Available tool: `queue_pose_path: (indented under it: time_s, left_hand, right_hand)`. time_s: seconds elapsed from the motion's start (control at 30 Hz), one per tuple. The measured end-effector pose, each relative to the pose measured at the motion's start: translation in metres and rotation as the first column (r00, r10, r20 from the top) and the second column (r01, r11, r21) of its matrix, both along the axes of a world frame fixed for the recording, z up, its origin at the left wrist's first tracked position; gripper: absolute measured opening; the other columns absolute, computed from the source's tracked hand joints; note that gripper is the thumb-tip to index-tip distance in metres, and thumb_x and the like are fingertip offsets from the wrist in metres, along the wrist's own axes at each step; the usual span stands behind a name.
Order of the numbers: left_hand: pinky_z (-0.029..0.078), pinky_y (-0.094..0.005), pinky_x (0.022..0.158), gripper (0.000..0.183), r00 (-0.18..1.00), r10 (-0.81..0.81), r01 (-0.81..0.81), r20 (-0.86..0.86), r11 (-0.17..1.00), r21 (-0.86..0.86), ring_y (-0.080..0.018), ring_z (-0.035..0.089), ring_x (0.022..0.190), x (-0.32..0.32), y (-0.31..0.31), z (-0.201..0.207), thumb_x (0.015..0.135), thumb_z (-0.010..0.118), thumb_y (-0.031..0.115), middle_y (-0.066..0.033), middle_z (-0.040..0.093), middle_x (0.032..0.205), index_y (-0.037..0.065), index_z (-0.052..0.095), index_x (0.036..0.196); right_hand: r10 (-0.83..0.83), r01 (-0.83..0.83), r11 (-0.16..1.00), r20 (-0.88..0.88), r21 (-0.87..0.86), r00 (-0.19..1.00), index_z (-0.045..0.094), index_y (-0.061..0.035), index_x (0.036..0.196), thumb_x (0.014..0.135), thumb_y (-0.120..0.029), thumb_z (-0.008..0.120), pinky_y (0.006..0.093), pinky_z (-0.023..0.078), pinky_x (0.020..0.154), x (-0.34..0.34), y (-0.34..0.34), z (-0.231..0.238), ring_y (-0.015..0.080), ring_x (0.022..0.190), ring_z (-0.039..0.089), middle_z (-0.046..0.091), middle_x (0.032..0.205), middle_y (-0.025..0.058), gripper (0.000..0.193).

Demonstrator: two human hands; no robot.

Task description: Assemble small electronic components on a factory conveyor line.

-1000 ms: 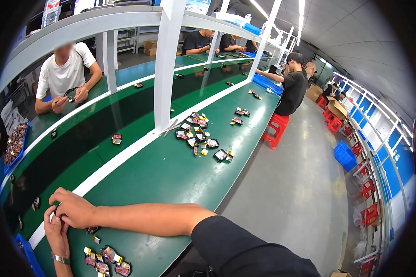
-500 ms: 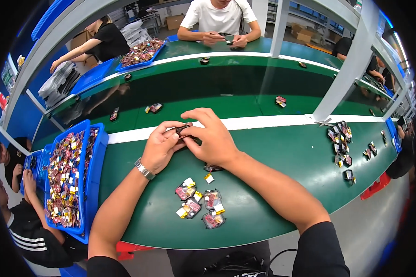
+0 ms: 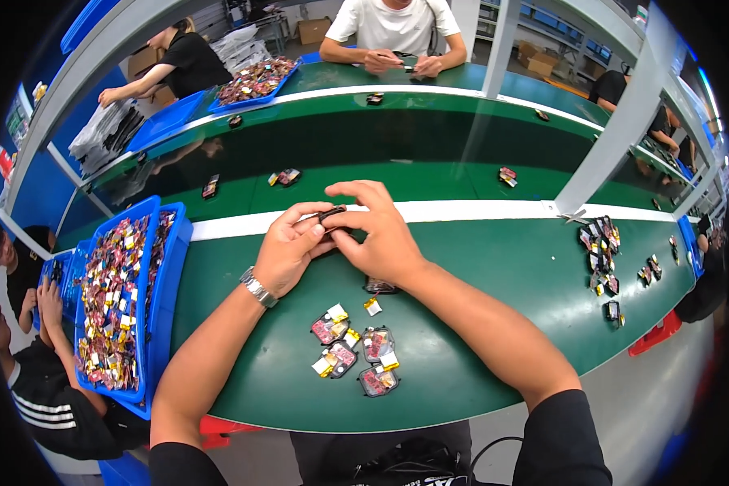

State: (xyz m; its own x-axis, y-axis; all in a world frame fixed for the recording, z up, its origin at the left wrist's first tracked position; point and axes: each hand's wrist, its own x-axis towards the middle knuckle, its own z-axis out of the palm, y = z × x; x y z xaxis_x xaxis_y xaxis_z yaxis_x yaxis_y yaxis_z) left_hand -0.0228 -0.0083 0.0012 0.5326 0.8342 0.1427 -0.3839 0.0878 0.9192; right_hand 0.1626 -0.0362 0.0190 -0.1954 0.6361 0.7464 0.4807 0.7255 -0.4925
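Note:
My left hand [image 3: 286,249] and my right hand [image 3: 382,241] meet over the table, fingertips closed on a small black plastic casing [image 3: 330,214] seen nearly edge-on. The fingers hide most of it. Just below my right wrist lies another dark casing [image 3: 379,286], partly covered, with a small silver battery with yellow tape [image 3: 373,307] beside it. Nearer to me, several open black casings [image 3: 330,327] with red circuit boards and yellow-taped batteries lie in a loose group on the green table [image 3: 462,381]. A metal watch [image 3: 257,287] is around my left wrist.
At my left stands a blue bin [image 3: 151,308] heaped with red boards and batteries. Beyond the white edge strip [image 3: 462,211] runs a green conveyor [image 3: 413,182] carrying scattered casings. A grey post [image 3: 607,146] rises at the right, near piled casings [image 3: 599,251]. Other people sit around.
The view has shifted slightly. Both hands stay together on the casing, which has turned a little between the fingers. The loose casings on the table keep their arrangement.

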Motion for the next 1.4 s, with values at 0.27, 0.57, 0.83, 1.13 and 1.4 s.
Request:
queue_pose_path:
  time_s: [0.27,0.57,0.83,1.13,1.4]
  left_hand:
    - [0.053,-0.0391,0.098,0.032,1.0,-0.003,0.004,-0.006,1.0,0.017,-0.0224,0.062,0.113,-0.004,-0.001,0.001,0.096,0.058,0.008,-0.0176,0.059,0.128,0.001,0.049,0.126]
    - [0.052,-0.04,0.098,0.03,0.996,-0.037,0.037,0.082,0.999,0.01,-0.0231,0.06,0.115,0.0,-0.002,-0.001,0.096,0.056,0.005,-0.018,0.057,0.131,0.001,0.049,0.125]
    - [0.053,-0.0396,0.098,0.034,0.999,0.034,-0.034,0.039,0.999,0.009,-0.0242,0.06,0.116,-0.004,0.0,-0.005,0.095,0.058,0.007,-0.0174,0.059,0.128,0.001,0.048,0.127]
    - [0.054,-0.0356,0.094,0.031,0.995,0.088,-0.09,-0.049,0.995,-0.049,-0.0195,0.063,0.107,0.007,-0.004,0.001,0.099,0.052,0.008,-0.0119,0.064,0.117,0.003,0.047,0.129]
    - [0.054,-0.0361,0.095,0.033,0.995,0.086,-0.09,-0.05,0.994,-0.065,-0.0193,0.063,0.109,0.005,-0.005,0.001,0.098,0.053,0.007,-0.0124,0.063,0.119,0.002,0.047,0.13]
  right_hand:
    - [-0.006,-0.008,0.993,0.117,0.116,0.993,0.068,-0.0026,0.081,0.07,-0.001,0.068,0.0415,0.046,0.094,-0.004,-0.006,0.012,0.0309,0.12,0.051,0.06,0.121,0.0104,0.011]
    - [-0.068,0.046,0.977,0.1,0.211,0.993,0.066,-0.0047,0.078,0.067,-0.002,0.069,0.0414,0.046,0.091,0.0,-0.006,0.008,0.0312,0.115,0.054,0.06,0.118,0.0106,0.012]
    - [0.026,-0.025,0.999,-0.036,0.028,0.999,0.071,-0.0055,0.088,0.072,-0.001,0.068,0.042,0.044,0.099,-0.005,-0.001,-0.001,0.033,0.121,0.049,0.059,0.124,0.0106,0.017]
    - [-0.046,0.044,0.999,-0.082,-0.031,0.996,0.065,-0.0019,0.083,0.077,-0.003,0.064,0.0393,0.051,0.084,-0.005,-0.004,0.001,0.0322,0.108,0.055,0.058,0.113,0.0138,0.006]
    - [-0.075,0.054,0.984,0.113,0.171,0.991,0.067,-0.0059,0.088,0.07,0.0,0.072,0.0351,0.052,0.068,-0.001,0.003,0.0,0.0254,0.088,0.058,0.058,0.094,0.0074,0.019]
